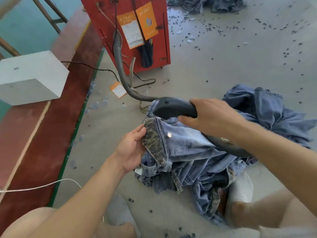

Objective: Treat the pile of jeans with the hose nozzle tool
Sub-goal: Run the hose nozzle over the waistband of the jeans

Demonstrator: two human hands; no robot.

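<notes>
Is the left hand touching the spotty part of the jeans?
Touching. In the head view, the left hand grips the leopard-print waistband of the jeans, its fingers curled around the edge.

blue jeans (188, 152) with leopard-print lining (154, 143), black nozzle (173, 107), red machine (127, 31), orange tags (147, 19)

A grey concrete floor (214, 66) carries a heaped pile of jeans (214, 160) and a red machine cabinet (137, 31). Small dark bits (285, 54) lie scattered across it, with an orange card (118, 89), a black cable (145, 81) and another denim heap (205, 4) at the far edge.
</notes>
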